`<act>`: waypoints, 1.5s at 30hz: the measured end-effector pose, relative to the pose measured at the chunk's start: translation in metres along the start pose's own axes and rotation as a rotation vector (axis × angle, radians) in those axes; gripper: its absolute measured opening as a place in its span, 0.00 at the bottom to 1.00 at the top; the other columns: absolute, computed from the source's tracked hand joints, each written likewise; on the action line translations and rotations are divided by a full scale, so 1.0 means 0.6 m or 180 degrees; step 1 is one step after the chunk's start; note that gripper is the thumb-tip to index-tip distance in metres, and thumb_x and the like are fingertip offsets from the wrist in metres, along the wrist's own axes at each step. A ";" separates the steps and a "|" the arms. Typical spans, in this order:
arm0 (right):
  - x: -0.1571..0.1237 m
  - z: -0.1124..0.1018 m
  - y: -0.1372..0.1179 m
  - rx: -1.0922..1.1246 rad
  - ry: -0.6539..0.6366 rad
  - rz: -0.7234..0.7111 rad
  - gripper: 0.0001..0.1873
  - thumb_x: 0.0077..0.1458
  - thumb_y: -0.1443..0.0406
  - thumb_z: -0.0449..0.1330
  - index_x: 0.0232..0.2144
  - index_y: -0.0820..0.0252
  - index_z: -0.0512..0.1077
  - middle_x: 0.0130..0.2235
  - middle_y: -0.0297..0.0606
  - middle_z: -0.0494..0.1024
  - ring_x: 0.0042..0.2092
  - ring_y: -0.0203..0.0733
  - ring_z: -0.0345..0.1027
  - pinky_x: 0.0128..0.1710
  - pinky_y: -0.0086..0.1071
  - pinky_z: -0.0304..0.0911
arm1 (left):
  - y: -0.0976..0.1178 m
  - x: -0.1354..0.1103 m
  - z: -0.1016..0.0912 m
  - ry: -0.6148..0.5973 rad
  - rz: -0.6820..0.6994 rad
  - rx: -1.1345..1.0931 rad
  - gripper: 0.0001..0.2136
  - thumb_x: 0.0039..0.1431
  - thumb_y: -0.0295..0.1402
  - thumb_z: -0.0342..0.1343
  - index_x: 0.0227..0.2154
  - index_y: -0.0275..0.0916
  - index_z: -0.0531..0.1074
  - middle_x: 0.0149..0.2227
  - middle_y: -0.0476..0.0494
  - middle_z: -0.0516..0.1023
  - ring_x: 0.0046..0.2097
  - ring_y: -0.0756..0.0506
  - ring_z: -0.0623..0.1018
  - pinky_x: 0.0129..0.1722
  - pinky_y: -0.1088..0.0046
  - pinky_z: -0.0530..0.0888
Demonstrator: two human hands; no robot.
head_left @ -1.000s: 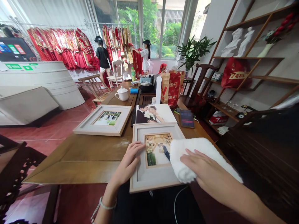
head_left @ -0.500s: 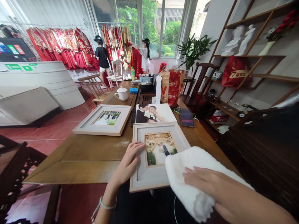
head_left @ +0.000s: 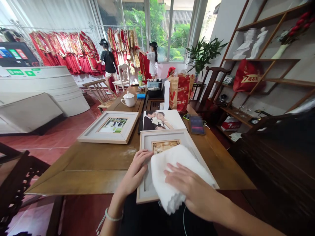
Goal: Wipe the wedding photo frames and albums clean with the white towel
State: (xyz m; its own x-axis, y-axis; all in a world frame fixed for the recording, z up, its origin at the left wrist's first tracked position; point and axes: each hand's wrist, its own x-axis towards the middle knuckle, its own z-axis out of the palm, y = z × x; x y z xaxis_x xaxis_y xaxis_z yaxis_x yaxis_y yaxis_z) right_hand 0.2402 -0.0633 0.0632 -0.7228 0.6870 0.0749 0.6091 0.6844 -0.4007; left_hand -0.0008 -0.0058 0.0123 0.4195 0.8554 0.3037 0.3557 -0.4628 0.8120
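Note:
A pale wooden picture frame (head_left: pixel 143 191) with a wide light mat lies at the table's near edge, partly overhanging it. Across its lower right part is a folded white cloth (head_left: pixel 159 164), which hides most of the photo (head_left: pixel 162 146) inside. My right hand (head_left: pixel 180 178) has hold of the cloth and presses it down, its fingers stretched over the top; the thumb is hidden. On the frame's left border rests my left hand (head_left: pixel 139 165), fingers extended and gripping nothing. A second framed photo (head_left: pixel 114 125) lies farther left on the table.
Behind the near frame lies a large couple print (head_left: pixel 176 119), with a phone (head_left: pixel 197 124) to its right. A white lidded cup (head_left: pixel 128 99), a blue box (head_left: pixel 141 96) and a red-and-tan bag (head_left: pixel 180 93) stand farther back. Two people are beside racks of red garments (head_left: pixel 71 52).
My right hand and the cloth have moved left over the frame, covering most of the photo. My left hand stays on the left border.

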 end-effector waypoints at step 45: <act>0.227 -0.016 0.111 -0.0936 0.0417 -0.0637 0.26 0.44 0.81 0.51 0.48 0.68 0.67 0.51 0.51 0.73 0.57 0.47 0.62 0.60 0.44 0.50 | -0.007 0.000 -0.003 0.0015 -0.0039 -0.0005 0.19 0.61 0.26 0.44 0.53 0.41 0.68 0.59 0.41 0.65 0.63 0.40 0.57 0.63 0.55 0.55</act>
State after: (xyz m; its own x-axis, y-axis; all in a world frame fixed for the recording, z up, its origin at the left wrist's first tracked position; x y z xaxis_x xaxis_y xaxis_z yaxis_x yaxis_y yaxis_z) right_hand 0.1851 0.0782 0.0555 -0.8006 0.5451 0.2489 0.5416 0.8359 -0.0887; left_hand -0.0035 -0.0033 0.0096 0.4112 0.8621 0.2962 0.3594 -0.4519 0.8164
